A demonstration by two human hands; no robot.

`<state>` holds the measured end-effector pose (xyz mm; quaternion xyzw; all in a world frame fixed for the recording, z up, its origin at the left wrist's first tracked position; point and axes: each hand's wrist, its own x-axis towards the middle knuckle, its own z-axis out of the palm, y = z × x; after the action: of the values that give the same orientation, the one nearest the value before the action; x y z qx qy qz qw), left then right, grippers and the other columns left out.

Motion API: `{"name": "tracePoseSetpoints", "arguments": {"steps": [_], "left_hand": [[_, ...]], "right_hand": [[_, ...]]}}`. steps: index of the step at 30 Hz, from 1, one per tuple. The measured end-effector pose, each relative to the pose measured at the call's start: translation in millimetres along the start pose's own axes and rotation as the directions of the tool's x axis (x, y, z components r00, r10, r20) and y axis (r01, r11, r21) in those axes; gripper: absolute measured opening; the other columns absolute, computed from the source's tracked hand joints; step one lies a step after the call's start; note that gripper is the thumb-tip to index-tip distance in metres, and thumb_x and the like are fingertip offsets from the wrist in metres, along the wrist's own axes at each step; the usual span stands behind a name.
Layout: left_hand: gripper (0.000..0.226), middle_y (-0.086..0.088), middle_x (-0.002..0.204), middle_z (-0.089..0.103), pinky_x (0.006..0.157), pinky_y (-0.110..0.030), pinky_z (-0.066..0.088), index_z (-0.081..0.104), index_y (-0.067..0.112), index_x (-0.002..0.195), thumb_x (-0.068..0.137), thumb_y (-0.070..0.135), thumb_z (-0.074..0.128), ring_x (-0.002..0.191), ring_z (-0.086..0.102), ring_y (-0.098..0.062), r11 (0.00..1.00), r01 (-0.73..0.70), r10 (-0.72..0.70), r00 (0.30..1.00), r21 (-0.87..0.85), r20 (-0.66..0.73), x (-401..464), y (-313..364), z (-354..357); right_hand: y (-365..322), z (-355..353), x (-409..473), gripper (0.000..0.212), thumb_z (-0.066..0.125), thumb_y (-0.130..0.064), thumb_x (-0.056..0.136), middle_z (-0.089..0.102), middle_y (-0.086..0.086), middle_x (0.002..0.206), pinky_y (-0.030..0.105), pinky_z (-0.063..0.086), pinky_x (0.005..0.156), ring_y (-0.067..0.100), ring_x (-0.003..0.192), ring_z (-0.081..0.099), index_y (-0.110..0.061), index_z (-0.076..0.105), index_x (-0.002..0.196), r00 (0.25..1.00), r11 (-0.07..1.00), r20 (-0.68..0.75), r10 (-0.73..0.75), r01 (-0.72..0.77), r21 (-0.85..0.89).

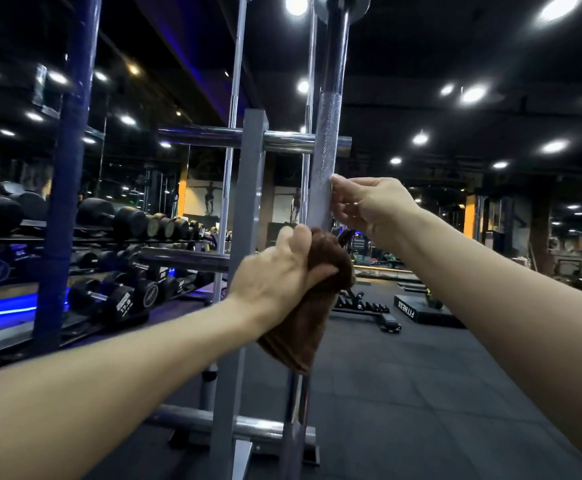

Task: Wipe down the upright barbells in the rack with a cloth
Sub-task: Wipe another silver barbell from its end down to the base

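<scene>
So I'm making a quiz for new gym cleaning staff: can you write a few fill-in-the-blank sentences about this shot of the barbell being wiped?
1. The cloth wrapped round the nearest barbell is ____ in colour.
2. The cloth is gripped by the ____ hand.
3. The right hand steadies the bar ____ the cloth.
4. On the shelves at the left lie rows of black ____.

Missing words: brown; left; above; dumbbells
</scene>
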<state>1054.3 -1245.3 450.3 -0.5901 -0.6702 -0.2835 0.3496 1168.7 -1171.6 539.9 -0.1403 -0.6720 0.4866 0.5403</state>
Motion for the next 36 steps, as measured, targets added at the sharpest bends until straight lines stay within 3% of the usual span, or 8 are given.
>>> {"name": "tracePoseSetpoints", "arguments": {"steps": [6, 10, 14, 17, 23, 26, 29, 36], "left_hand": [[0.063, -0.010, 0.114, 0.046, 0.061, -0.042, 0.045, 0.030, 0.008, 0.122, 0.089, 0.061, 0.031, 0.087, 0.061, -0.035, 0.992, 0.046, -0.066, 0.981, -0.116, -0.183, 43.0, 4.5, -19.6], [0.057, -0.008, 0.114, 0.044, 0.056, -0.037, 0.037, 0.015, 0.018, 0.108, 0.083, 0.070, 0.021, 0.087, 0.062, -0.034, 0.993, 0.007, -0.025, 0.989, -0.119, -0.148, 15.3, 3.6, 3.3], [0.056, 0.000, 0.111, 0.043, 0.060, -0.036, 0.034, 0.029, 0.019, 0.111, 0.085, 0.069, 0.027, 0.095, 0.061, -0.030, 0.999, -0.019, 0.020, 0.999, -0.042, 0.039, -15.2, -2.1, 13.7], [0.060, -0.004, 0.115, 0.043, 0.059, -0.037, 0.034, 0.031, 0.015, 0.119, 0.087, 0.066, 0.031, 0.098, 0.060, -0.032, 0.999, -0.029, 0.028, 0.999, -0.046, -0.014, 13.6, -3.6, -5.2], [0.065, -0.008, 0.119, 0.041, 0.057, -0.037, 0.031, 0.030, 0.010, 0.126, 0.089, 0.063, 0.032, 0.094, 0.060, -0.034, 0.989, -0.006, 0.000, 0.999, -0.145, -0.036, 49.2, -3.7, -26.9], [0.063, -0.007, 0.119, 0.041, 0.063, -0.041, 0.040, 0.031, 0.012, 0.125, 0.088, 0.064, 0.033, 0.100, 0.059, -0.033, 0.981, -0.021, 0.039, 0.995, -0.193, 0.093, 19.4, -5.2, -12.7], [0.059, -0.004, 0.119, 0.044, 0.073, -0.044, 0.045, 0.032, 0.017, 0.122, 0.088, 0.065, 0.034, 0.103, 0.060, -0.032, 0.978, -0.059, 0.099, 0.975, -0.200, 0.199, -0.5, -13.3, -9.9], [0.062, -0.007, 0.119, 0.045, 0.061, -0.040, 0.038, 0.032, 0.013, 0.123, 0.088, 0.064, 0.034, 0.097, 0.061, -0.033, 0.960, -0.071, 0.081, 0.996, -0.271, 0.026, 38.8, -30.9, -36.2]], "right_hand": [[-11.3, 3.7, 7.5, 0.015, 0.068, -0.016, 0.087, 0.060, 0.010, 0.070, 0.025, 0.047, 0.051, 0.017, 0.057, 0.052, -0.004, 0.067, 0.078, 0.997, 0.994, -0.055, -0.063, 0.057, -0.092], [-7.3, 3.9, 7.5, 0.014, 0.067, -0.014, 0.087, 0.055, 0.007, 0.064, 0.022, 0.045, 0.053, 0.012, 0.053, 0.046, -0.003, 0.066, 0.078, 0.999, 0.997, -0.035, -0.026, 0.023, -0.068], [-6.1, 4.9, 2.1, 0.014, 0.068, -0.014, 0.087, 0.055, 0.004, 0.061, 0.019, 0.049, 0.052, 0.010, 0.051, 0.047, -0.004, 0.067, 0.077, 0.999, 0.998, -0.047, -0.002, -0.002, -0.068], [-8.0, 11.1, 2.0, 0.013, 0.067, -0.015, 0.087, 0.057, 0.010, 0.071, 0.022, 0.049, 0.053, 0.014, 0.058, 0.048, -0.005, 0.067, 0.078, 0.998, 0.996, -0.068, 0.010, -0.016, -0.087], [-23.9, 12.6, -2.7, 0.021, 0.066, -0.023, 0.088, 0.068, 0.015, 0.089, 0.041, 0.056, 0.080, 0.027, 0.082, 0.064, -0.002, 0.068, 0.090, 0.989, 0.982, -0.130, 0.073, -0.094, -0.165], [-25.8, 17.8, -8.9, 0.019, 0.062, -0.020, 0.091, 0.062, 0.012, 0.084, 0.029, 0.052, 0.071, 0.024, 0.080, 0.055, -0.003, 0.066, 0.086, 0.984, 0.983, -0.141, 0.109, -0.127, -0.130], [-26.5, 21.6, -15.8, 0.015, 0.063, -0.019, 0.090, 0.061, 0.011, 0.087, 0.026, 0.051, 0.073, 0.021, 0.082, 0.054, -0.005, 0.066, 0.088, 0.975, 0.982, -0.177, 0.136, -0.155, -0.104], [-39.4, 42.7, -17.9, 0.016, 0.064, -0.019, 0.091, 0.064, 0.008, 0.073, 0.024, 0.052, 0.055, 0.015, 0.059, 0.059, -0.006, 0.068, 0.082, 0.965, 0.918, -0.244, 0.099, -0.183, -0.352]]}}
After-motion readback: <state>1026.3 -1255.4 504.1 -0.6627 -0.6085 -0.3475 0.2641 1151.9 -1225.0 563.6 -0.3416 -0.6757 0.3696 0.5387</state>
